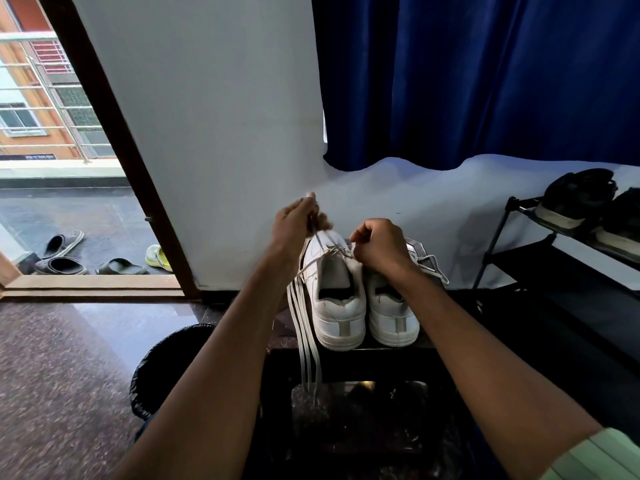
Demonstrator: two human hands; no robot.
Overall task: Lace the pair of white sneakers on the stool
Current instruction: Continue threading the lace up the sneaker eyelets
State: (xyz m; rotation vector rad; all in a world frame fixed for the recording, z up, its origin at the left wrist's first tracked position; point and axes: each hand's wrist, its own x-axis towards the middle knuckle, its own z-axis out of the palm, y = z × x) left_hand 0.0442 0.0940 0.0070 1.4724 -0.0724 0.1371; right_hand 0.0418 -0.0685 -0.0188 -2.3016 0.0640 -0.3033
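Two white sneakers stand side by side on a dark stool [426,344], heels toward me. The left sneaker [337,299] has a white lace [304,337] crossing its front eyelets, with long ends hanging over its left side past the stool's edge. My left hand [298,223] is raised above the toe and pinches a strand of that lace, pulled taut. My right hand [379,245] is curled over the gap between the shoes and pinches the lace near the eyelets. The right sneaker [391,313] is partly hidden by my right wrist; a loose lace [433,266] lies beside it.
A black bin [166,368] with a liner stands on the floor to the left of the stool. At the right is a black shoe rack [554,271] holding dark shoes. Sandals lie outside the open doorway [104,261]. A white wall and a blue curtain [485,81] are behind.
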